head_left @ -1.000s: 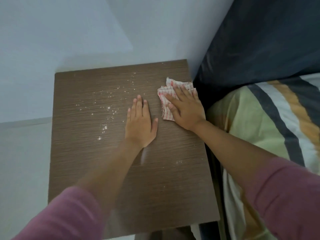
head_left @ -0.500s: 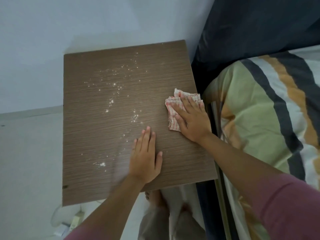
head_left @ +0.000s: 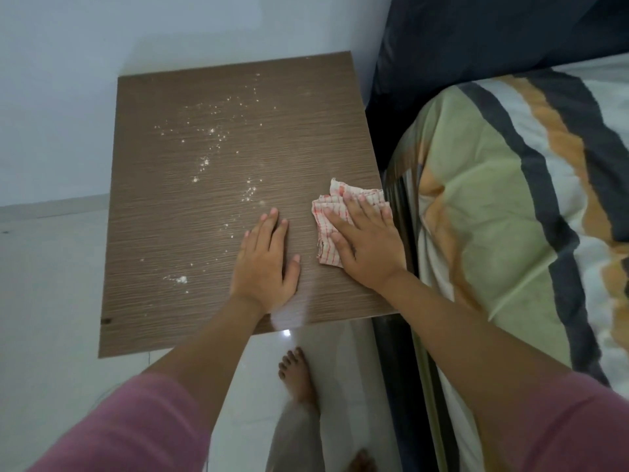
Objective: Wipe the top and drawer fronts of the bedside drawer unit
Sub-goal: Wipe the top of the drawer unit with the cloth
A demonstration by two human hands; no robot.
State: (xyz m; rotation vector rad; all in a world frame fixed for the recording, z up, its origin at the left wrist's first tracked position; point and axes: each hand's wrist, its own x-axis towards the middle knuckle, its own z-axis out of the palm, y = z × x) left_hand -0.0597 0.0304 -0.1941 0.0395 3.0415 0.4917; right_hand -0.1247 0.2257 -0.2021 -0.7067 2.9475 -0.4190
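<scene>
The right hand [head_left: 366, 243] lies flat, fingers spread, pressing down on a folded white cloth with thin red checks [head_left: 335, 216]; it is not clenched around the cloth, only pinning it, and the palm hides much of the fabric. The cloth sits at the right edge of the brown wood-grain top of the bedside drawer unit [head_left: 170, 233], toward the near corner. Just beside it, apart from the cloth, the left hand [head_left: 267, 264] rests open and flat on the same surface, holding nothing. White powdery specks [head_left: 211, 144] are scattered across the middle and far part of the top, with a small clump [head_left: 180, 279] nearer the front left. The drawer fronts are hidden below the top, seen from above. Pink sleeves [head_left: 136, 427] are cut off at the bottom edge. A bare foot [head_left: 296, 376] stands on pale floor tiles [head_left: 44, 301] below the front edge. To the right, a striped green, orange and grey bedcover [head_left: 510, 206] runs out of view, with a dark pillow [head_left: 476, 39] behind it.
</scene>
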